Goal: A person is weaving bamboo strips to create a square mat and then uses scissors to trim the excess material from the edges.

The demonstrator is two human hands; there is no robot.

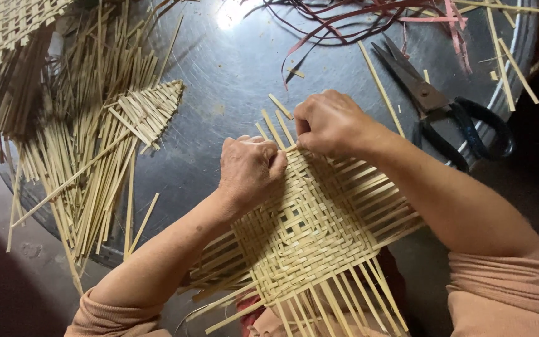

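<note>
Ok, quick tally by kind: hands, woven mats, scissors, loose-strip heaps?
Hands: 2, left and right, both on the mat
Woven mats: 1
Scissors: 1
Pale strip heaps: 1
Red strip bundles: 1
Total: 6

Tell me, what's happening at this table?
A person is weaving a flat mat from thin pale bamboo strips on a round dark table. The left hand presses down on the woven part near its far edge, while the right hand pinches a strip at that same edge. Loose strip ends stick out from every side of the mat. A pile of spare strips lies to the left, black-handled scissors to the right, and some reddish strips at the far side.
</note>
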